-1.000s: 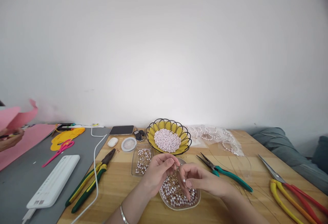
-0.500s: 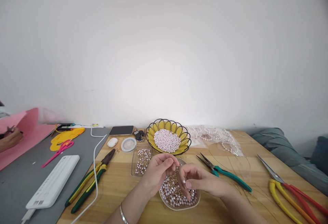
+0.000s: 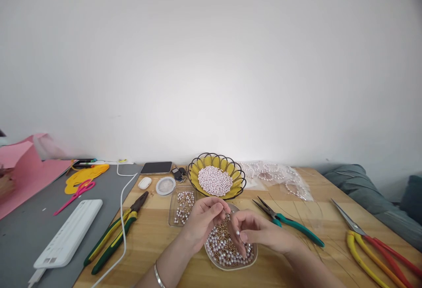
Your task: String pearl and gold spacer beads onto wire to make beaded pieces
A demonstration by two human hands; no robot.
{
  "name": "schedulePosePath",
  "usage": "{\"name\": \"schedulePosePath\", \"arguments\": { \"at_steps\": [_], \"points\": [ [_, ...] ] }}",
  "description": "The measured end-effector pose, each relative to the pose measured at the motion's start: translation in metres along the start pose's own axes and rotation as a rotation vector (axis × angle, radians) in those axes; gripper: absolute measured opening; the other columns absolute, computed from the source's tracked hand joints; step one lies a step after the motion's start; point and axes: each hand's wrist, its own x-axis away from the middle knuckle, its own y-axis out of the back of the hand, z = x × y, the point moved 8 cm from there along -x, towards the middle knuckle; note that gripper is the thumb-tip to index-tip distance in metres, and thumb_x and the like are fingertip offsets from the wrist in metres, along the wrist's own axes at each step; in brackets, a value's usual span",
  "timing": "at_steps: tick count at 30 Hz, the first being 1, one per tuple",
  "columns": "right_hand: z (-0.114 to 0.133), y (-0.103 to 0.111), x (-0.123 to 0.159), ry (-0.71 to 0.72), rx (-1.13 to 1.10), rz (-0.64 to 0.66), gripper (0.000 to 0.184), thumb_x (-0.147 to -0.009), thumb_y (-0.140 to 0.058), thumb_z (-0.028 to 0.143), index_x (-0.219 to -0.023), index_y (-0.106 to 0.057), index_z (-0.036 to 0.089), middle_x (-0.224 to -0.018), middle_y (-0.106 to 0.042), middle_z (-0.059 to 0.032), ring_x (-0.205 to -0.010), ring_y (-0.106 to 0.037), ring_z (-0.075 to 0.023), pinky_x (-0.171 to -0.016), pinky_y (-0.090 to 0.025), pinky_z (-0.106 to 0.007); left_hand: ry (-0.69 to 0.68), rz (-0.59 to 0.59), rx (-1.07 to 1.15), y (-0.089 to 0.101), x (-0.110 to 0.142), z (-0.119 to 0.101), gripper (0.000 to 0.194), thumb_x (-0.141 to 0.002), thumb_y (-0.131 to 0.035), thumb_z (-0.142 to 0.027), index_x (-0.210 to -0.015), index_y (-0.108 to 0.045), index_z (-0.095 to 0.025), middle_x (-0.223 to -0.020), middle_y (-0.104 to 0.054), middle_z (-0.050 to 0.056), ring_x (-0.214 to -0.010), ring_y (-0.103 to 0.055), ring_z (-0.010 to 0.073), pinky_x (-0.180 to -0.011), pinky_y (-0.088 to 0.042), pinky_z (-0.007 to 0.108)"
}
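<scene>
Your left hand [image 3: 202,220] is above the far left part of the bowl [image 3: 231,269], with its thumb and first finger brought narrow. Something small seems to be at these fingertips, but I cannot tell what it is, or if the pinch is fully closed. Your right hand [image 3: 260,233] is over the right part of the bowl, and its thumb and finger are closed on one pearl bead [image 3: 238,233]. So light a pinch suits a bead this small and round, because a full grasp would hide it.

The mixed beads [image 3: 222,255], pearl and gold, lie in the bowl directly below your hands. I judge this place is useful: a bead which slips can fall back among the others, and your fingers have only a short way to reach. The two hands are near each other, probably so that fine work can be done between the fingertips.

Just beyond the bowl stands the yellow basket [image 3: 236,178] with many pale beads, and to the left of the bowl is the clear tray [image 3: 180,225] with fewer beads. Their separate places seem to stop the kinds from mixing. To the right of the bowl, the teal pliers [image 3: 301,230] lie on the table [image 3: 158,244] with their jaws apart, outside your hands' space but with the handles easy to reach.
</scene>
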Motion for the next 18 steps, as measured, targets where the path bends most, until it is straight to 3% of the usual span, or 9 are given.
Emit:
{"name": "schedulePosePath", "arguments": {
  "at_steps": [18],
  "points": [
    [-0.0037, 0.0039, -0.0002, -0.045, 0.040, -0.021, 0.033, -0.085, -0.080, 0.042, -0.078, -0.058, 0.018, -0.063, -0.067, 0.0029, -0.051, -0.059, -0.0100, -0.054, -0.038, -0.023, -0.009, -0.010, -0.021, -0.0005, 0.0008, -0.0021, 0.036, -0.065, -0.094, -0.044, -0.072, -0.079, -0.013, -0.069, -0.067, 0.004, -0.061, -0.050, 0.0099, -0.061, -0.037, 0.021]
  ]
}}
